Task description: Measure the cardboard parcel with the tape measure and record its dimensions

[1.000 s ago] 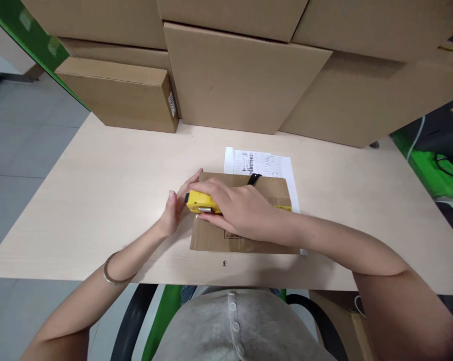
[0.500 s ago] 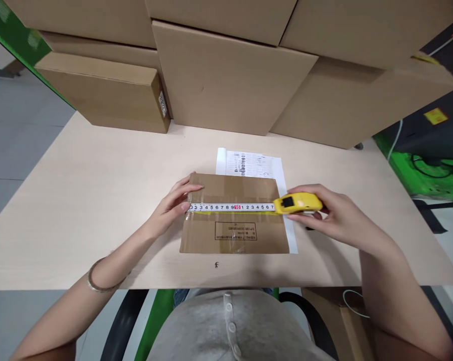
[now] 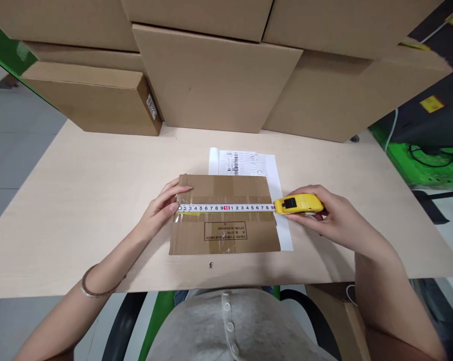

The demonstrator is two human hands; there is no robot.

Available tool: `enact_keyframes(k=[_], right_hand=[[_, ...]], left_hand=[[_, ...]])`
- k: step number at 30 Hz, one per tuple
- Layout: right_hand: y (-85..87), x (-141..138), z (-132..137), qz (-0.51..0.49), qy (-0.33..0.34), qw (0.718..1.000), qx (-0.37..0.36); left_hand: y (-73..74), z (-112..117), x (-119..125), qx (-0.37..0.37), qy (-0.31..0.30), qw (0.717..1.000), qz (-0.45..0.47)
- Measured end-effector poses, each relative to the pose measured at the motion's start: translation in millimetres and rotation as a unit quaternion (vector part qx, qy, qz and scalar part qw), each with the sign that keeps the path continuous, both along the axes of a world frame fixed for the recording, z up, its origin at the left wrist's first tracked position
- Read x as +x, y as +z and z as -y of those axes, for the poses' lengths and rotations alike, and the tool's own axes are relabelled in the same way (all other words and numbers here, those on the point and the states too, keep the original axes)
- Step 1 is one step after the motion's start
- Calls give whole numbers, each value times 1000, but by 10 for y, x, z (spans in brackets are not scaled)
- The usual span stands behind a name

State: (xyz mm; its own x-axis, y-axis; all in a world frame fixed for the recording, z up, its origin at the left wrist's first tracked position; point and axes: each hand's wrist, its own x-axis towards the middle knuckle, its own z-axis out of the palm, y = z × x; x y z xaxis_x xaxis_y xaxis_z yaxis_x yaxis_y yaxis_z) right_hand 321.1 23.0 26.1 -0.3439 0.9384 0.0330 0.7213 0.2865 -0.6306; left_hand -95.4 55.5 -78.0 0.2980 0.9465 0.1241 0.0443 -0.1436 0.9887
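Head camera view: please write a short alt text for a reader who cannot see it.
A white tape measure blade lies stretched across a flat cardboard box; the left hand pins its end at the box's left edge and the right hand holds the yellow case. Large cartons stand behind.

Grey buttoned top point(image 3: 230, 326), wrist bangle point(image 3: 93, 291)

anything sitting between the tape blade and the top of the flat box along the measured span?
Nothing visible. The tape blade lies straight across the flat cardboard box, from the left hand pinning its end at the box's left edge to the yellow tape measure case in the right hand past the right edge.
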Motion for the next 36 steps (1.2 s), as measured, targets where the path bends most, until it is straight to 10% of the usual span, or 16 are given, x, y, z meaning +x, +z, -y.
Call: enact_keyframes(k=[13, 23, 36], right_hand=[[268, -1771, -491, 122, 322, 927, 152], [617, -777, -291, 29, 415, 909, 11], [521, -666, -479, 63, 404, 911, -51]], left_hand=[[-6, -41, -59, 22, 14, 1000, -16], [984, 462, 360, 222, -51, 953, -200], [806, 650, 800, 428, -154, 793, -406]])
